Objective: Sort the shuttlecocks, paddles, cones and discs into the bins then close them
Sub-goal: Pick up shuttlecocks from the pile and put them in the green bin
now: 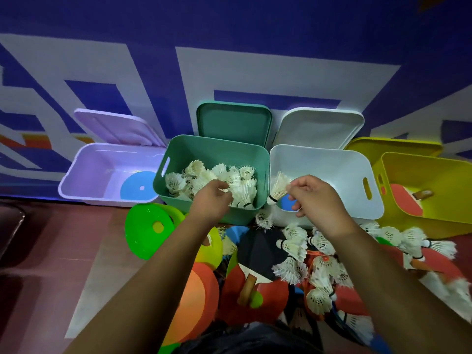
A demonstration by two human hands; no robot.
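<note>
From the head view, the right hand [315,198] pinches a shuttlecock [278,188] by its feathers between the green bin [217,149] and white bin [319,159]; best carry it left over the green rim before releasing. The left hand [213,198] hangs over the green bin's shuttlecock pile, fingers curled downward; whether they hold anything I cannot tell.

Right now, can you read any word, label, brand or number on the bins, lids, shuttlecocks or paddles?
None can be read.
Wall: large white painted shapes, cropped, not readable as letters.
Shuttlecock in the right hand: dark band only, no legible print.
Green bin, white bin, yellow bin, lilac bin: no labels visible.
</note>
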